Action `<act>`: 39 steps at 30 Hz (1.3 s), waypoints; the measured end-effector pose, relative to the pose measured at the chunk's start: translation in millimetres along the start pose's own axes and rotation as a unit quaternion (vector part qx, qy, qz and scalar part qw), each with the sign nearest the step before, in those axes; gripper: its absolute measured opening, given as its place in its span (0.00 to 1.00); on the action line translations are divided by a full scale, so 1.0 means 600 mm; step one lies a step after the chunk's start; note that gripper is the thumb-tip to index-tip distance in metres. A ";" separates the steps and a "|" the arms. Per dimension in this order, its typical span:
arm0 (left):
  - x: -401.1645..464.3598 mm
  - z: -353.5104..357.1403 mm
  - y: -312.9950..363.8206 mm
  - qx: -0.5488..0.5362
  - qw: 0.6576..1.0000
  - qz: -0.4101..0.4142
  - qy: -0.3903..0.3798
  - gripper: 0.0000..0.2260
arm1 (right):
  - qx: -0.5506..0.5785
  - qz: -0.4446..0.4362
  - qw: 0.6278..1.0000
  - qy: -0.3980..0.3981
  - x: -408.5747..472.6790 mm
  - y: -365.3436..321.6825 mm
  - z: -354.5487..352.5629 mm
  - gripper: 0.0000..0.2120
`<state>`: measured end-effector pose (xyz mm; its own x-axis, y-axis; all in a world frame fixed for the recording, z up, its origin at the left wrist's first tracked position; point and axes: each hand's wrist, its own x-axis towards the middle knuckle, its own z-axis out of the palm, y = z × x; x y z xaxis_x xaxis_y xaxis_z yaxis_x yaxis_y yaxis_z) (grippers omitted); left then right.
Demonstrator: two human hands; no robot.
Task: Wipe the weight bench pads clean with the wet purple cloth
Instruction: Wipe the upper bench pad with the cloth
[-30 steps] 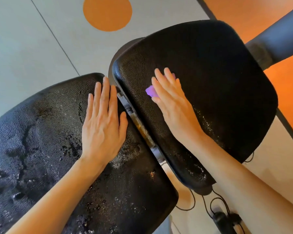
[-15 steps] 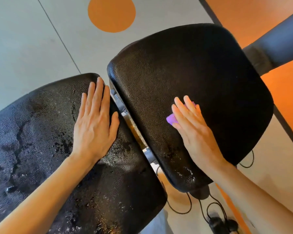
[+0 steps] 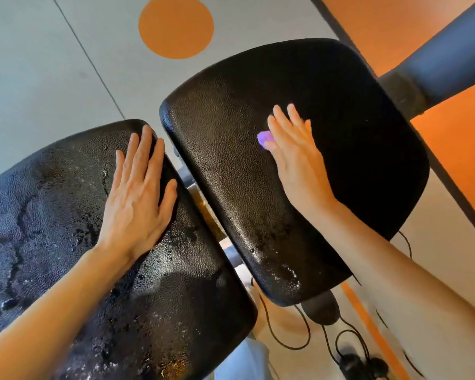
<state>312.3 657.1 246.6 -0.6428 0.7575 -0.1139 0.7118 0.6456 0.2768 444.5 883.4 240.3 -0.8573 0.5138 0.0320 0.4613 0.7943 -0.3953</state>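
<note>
Under the right hand (image 3: 294,157), in the head view, lies the purple cloth (image 3: 264,139), only a corner of it peeping out beside the thumb; this grip is flat, fingers straight, pressing the cloth onto the middle of the seat pad (image 3: 231,187). The left hand (image 3: 137,193) rests flat and bare, holding nothing, on the wet back pad (image 3: 52,229), bracing just beside the gap between the pads. To wipe well, I judge the palm should keep even pressure and sweep in overlapping lanes, so the cloth does not bunch or slip out. Beyond the right fingertips the seat pad looks dry and open up to its far rounded edge; toward the wrist, droplets glisten near the lower corner. Cables (image 3: 299,333) lie on the floor (image 3: 52,64) below that corner.
</note>
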 end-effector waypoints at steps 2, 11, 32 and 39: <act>-0.009 -0.008 0.014 -0.002 1.000 0.013 -0.003 0.29 | 0.000 -0.002 1.000 0.005 -0.039 0.008 -0.003 0.19; -0.119 0.040 0.123 -0.071 0.989 0.114 -0.067 0.29 | -0.036 0.003 0.999 -0.007 -0.019 0.010 -0.009 0.20; -0.140 0.070 0.155 -0.038 0.992 0.101 -0.066 0.37 | -0.023 0.039 0.999 0.007 -0.154 0.071 -0.030 0.19; -0.142 0.071 0.156 -0.033 0.993 0.100 -0.059 0.36 | -0.014 0.049 0.999 -0.015 -0.294 0.052 -0.059 0.22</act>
<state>446.0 657.1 241.6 -0.4502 0.8786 -0.1595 0.7993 0.4762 0.3666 618.1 829.3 254.8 -0.8146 0.5790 -0.0333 0.5485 0.7505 -0.3685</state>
